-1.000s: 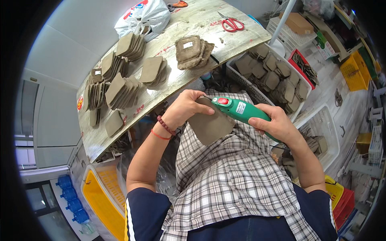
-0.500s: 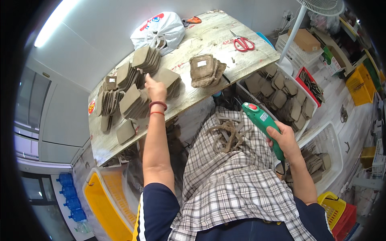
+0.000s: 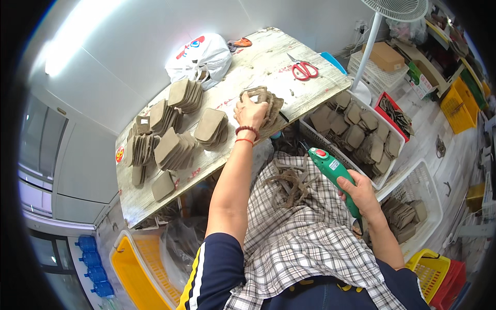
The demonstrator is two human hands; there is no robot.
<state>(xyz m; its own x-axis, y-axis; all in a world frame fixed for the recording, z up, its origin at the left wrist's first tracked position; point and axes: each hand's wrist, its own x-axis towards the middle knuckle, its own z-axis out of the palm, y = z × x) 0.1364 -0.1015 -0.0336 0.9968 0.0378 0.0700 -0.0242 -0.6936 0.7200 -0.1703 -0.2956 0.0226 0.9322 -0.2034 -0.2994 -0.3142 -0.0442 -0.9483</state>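
My left hand (image 3: 251, 112) reaches over the table, its fingers curled on the top piece of a small stack of brown square pads (image 3: 272, 114) with rough edges. Part of that piece is hidden under the fingers. In my right hand (image 3: 360, 194) is a green corded power tool (image 3: 330, 170) with a red button, its tip pointing up and left. Several stacks of smooth brown pads (image 3: 173, 149) stand left of my left hand; the nearest is a separate stack (image 3: 211, 127). Curled brown trimmed strips (image 3: 291, 185) lie on the checked apron over my lap.
Red-handled scissors (image 3: 304, 70) and a white plastic bag (image 3: 199, 61) rest on the table (image 3: 232, 77). To the right, a white crate (image 3: 392, 170) holds loose pads, beside a red box of strips (image 3: 393, 116). A yellow basket (image 3: 137, 268) stands at lower left, a white fan (image 3: 366, 62) behind.
My left hand has moved right, from the smooth pad stacks to the rough-edged stack, and its fingers now close on the top piece. The green tool stays in my right hand.
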